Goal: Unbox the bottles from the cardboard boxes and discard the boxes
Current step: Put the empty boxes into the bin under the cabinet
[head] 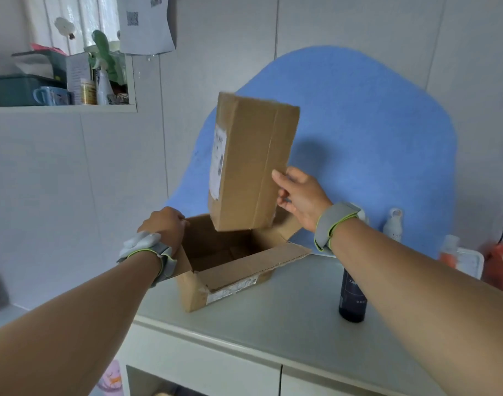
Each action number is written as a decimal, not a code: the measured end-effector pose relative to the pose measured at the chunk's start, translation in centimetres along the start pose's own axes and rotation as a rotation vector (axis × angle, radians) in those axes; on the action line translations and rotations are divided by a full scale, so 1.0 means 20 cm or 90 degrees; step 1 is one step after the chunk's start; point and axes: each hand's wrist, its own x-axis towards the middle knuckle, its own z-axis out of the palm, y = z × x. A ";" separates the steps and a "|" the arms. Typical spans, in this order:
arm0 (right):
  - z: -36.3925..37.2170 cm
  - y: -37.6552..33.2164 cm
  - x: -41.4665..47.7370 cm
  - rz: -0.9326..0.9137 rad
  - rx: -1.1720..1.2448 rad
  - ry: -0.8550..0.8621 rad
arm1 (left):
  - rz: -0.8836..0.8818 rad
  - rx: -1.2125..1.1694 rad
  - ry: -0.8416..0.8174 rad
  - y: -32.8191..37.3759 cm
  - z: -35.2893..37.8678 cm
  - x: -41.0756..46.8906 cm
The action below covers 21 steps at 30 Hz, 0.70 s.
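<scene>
Head view: both arms reach forward over the cabinet top [273, 332]. The left hand [164, 225] curls its fingers over the left rim of the open box [230, 270] standing there. The right hand [300, 195] grips the lower right edge of the smaller box [250, 161], thumb on the front, held upright and slightly tilted above the open one. Its fingers go behind the cardboard, mostly hidden. The right forearm covers the top of a dark bottle [351, 298] standing on the cabinet. The smaller box's label is too blurred to read.
</scene>
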 end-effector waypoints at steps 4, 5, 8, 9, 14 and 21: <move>-0.05 0.10 -0.01 -0.112 -0.325 -0.034 | -0.021 -0.002 -0.013 0.03 -0.02 -0.05; -0.05 0.12 -0.02 -0.134 -0.389 -0.056 | -0.068 -0.008 -0.014 0.07 -0.03 -0.04; -0.03 0.16 -0.03 -0.175 -0.564 -0.132 | -0.322 0.026 -0.079 0.14 -0.05 -0.06; -0.02 0.17 -0.03 -0.180 -0.581 -0.146 | -0.365 0.042 -0.104 0.13 -0.06 -0.09; -0.03 0.19 0.00 -0.151 -0.516 -0.167 | -0.319 0.009 -0.018 0.13 -0.02 -0.01; -0.01 0.25 -0.01 -0.076 -0.433 -0.150 | -0.002 0.013 0.009 0.03 0.00 -0.05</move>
